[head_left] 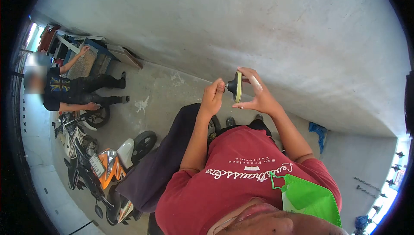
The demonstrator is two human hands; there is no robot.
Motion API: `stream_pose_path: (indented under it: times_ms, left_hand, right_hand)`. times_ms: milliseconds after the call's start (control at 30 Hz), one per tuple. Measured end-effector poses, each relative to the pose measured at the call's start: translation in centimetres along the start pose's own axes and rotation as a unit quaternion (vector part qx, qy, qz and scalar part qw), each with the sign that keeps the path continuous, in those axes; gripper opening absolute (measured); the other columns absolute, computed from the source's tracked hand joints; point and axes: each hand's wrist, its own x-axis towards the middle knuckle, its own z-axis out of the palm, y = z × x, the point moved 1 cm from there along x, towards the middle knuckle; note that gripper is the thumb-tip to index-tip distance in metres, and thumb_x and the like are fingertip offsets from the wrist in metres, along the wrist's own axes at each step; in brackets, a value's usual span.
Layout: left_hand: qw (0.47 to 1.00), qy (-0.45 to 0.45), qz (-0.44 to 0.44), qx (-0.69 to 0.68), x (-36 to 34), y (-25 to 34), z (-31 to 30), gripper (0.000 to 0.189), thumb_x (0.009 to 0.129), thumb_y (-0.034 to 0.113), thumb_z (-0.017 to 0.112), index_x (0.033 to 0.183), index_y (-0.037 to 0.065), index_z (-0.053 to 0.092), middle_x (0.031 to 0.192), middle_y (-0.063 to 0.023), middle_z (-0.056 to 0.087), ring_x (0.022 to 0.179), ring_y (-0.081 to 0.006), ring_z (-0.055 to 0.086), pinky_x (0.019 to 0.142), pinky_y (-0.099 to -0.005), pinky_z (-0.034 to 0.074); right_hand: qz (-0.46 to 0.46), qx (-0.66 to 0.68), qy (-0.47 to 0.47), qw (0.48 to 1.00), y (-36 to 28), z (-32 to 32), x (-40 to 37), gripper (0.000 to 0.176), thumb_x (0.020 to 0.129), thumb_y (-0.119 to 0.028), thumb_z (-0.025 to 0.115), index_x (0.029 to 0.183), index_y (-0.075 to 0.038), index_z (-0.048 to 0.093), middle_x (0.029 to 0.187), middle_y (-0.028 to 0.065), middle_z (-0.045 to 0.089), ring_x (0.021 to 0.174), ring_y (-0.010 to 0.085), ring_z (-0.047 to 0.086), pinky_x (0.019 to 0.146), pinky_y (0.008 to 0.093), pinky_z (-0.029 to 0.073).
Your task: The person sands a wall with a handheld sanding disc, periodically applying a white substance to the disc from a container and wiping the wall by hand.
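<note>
A round pad (pixel 237 87) with a black back and a yellowish rim is held edge-on in front of a wall. My left hand (pixel 211 100) is closed round the short stem at its black back. At the pad's other side, my right hand (pixel 260 96) spans its rim, the thumb at the lower edge and the fingers at the upper edge. A white smear shows on a finger of my right hand. The pad's flat face is turned toward my right palm.
A grey wall (pixel 258 28) rises ahead. Motorcycles (pixel 113 166) stand at the left, near a dark cloth (pixel 161 161). Beyond them, another person (pixel 82 86) stands by stacked boards and a blue cabinet (pixel 101 60). A blue bag (pixel 318 133) lies at the right.
</note>
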Motion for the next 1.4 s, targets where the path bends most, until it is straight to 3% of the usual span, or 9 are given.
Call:
stream_pose_path:
  times_ms: [367, 467, 567, 767, 800, 867, 1133, 1233, 1400]
  left_hand:
    - [0.995, -0.043, -0.039, -0.086, -0.6, 1.9, -0.7, 0.045, 0.104, 0.038, 0.043, 0.079, 0.000, 0.040, 0.062, -0.0064, 0.036, 0.061, -0.0134, 0.033, 0.055, -0.0321, 0.034]
    - [0.998, -0.052, -0.016, -0.030, -0.4, 3.0, -0.9, 0.042, 0.103, 0.035, 0.045, 0.082, 0.000, 0.042, 0.064, -0.0094, 0.042, 0.058, -0.0173, 0.037, 0.056, -0.0336, 0.036]
    - [0.992, -0.057, 0.095, 0.052, -0.1, 4.2, -1.1, 0.039, 0.103, 0.034, 0.046, 0.086, 0.000, 0.043, 0.067, -0.0127, 0.048, 0.057, -0.0245, 0.042, 0.058, -0.0351, 0.038]
    - [0.992, -0.109, 0.051, 0.050, -0.3, 5.2, -1.3, 0.037, 0.102, 0.035, 0.047, 0.087, 0.000, 0.046, 0.070, -0.0136, 0.051, 0.061, -0.0277, 0.046, 0.063, -0.0338, 0.042]
    - [0.995, -0.063, 0.067, 0.037, -0.2, 5.0, -1.2, 0.038, 0.103, 0.035, 0.045, 0.086, 0.001, 0.046, 0.068, -0.0121, 0.049, 0.060, -0.0247, 0.044, 0.062, -0.0327, 0.041]
    - [0.996, -0.014, 0.086, 0.025, -0.1, 4.2, -1.1, 0.039, 0.103, 0.036, 0.044, 0.085, 0.001, 0.046, 0.066, -0.0107, 0.047, 0.060, -0.0218, 0.043, 0.061, -0.0316, 0.040]
    - [0.995, -0.037, -0.018, -0.094, -1.1, 3.1, 0.7, 0.042, 0.104, 0.040, 0.041, 0.083, 0.003, 0.043, 0.067, -0.0039, 0.039, 0.062, -0.0140, 0.036, 0.059, -0.0296, 0.036]
    - [0.999, -0.007, 0.002, -0.046, -1.2, 3.6, 0.8, 0.042, 0.104, 0.041, 0.040, 0.086, 0.003, 0.046, 0.071, -0.0012, 0.043, 0.065, -0.0128, 0.042, 0.061, -0.0291, 0.039]
    - [0.998, -0.007, 0.047, 0.032, -1.2, 3.4, 0.5, 0.042, 0.104, 0.039, 0.040, 0.087, 0.000, 0.045, 0.068, -0.0101, 0.043, 0.063, -0.0204, 0.043, 0.063, -0.0336, 0.040]
  right_hand:
    - [-0.244, -0.267, 0.074, 0.929, -0.6, 1.2, -1.4, 0.099, 0.063, -0.031, 0.089, 0.143, -0.006, 0.039, 0.135, 0.0152, 0.046, 0.123, 0.0303, 0.050, 0.103, 0.0424, 0.044]
    - [-0.071, -0.038, 0.117, 0.990, -0.8, 2.2, -1.4, 0.083, 0.077, -0.045, 0.078, 0.140, -0.006, 0.042, 0.129, 0.0132, 0.051, 0.119, 0.0282, 0.054, 0.100, 0.0436, 0.046]
    - [0.313, 0.498, -0.029, 0.809, 0.2, 2.2, -1.3, 0.086, 0.089, -0.075, 0.036, 0.138, -0.004, 0.042, 0.128, 0.0135, 0.054, 0.111, 0.0267, 0.059, 0.090, 0.0475, 0.053]
    - [0.324, 0.595, -0.219, 0.702, 2.1, 0.8, -2.1, 0.097, 0.085, -0.078, 0.040, 0.145, -0.003, 0.031, 0.136, 0.0172, 0.048, 0.118, 0.0325, 0.055, 0.092, 0.0477, 0.052]
    - [0.324, 0.594, -0.220, 0.703, 2.8, 1.2, -2.4, 0.097, 0.085, -0.078, 0.040, 0.145, -0.003, 0.031, 0.136, 0.0172, 0.048, 0.118, 0.0325, 0.055, 0.092, 0.0477, 0.052]
    - [0.134, 0.156, 0.049, 0.977, 4.0, 1.6, -2.8, 0.105, 0.080, -0.080, 0.046, 0.149, -0.003, 0.023, 0.144, 0.0195, 0.040, 0.126, 0.0346, 0.049, 0.100, 0.0474, 0.046]
    - [-0.132, -0.164, 0.022, 0.977, -0.7, 0.1, -1.6, 0.120, 0.060, -0.043, 0.091, 0.149, -0.003, 0.022, 0.145, 0.0185, 0.036, 0.134, 0.0327, 0.041, 0.107, 0.0478, 0.039]
    - [-0.007, 0.064, 0.042, 0.997, -0.3, 0.9, -2.0, 0.095, 0.073, -0.029, 0.081, 0.148, -0.007, 0.027, 0.142, 0.0145, 0.041, 0.129, 0.0290, 0.047, 0.105, 0.0423, 0.041]
    - [0.226, 0.481, -0.026, 0.847, 1.1, 2.2, -2.2, 0.070, 0.096, -0.055, 0.046, 0.145, -0.007, 0.032, 0.136, 0.0153, 0.048, 0.126, 0.0267, 0.049, 0.100, 0.0438, 0.045]
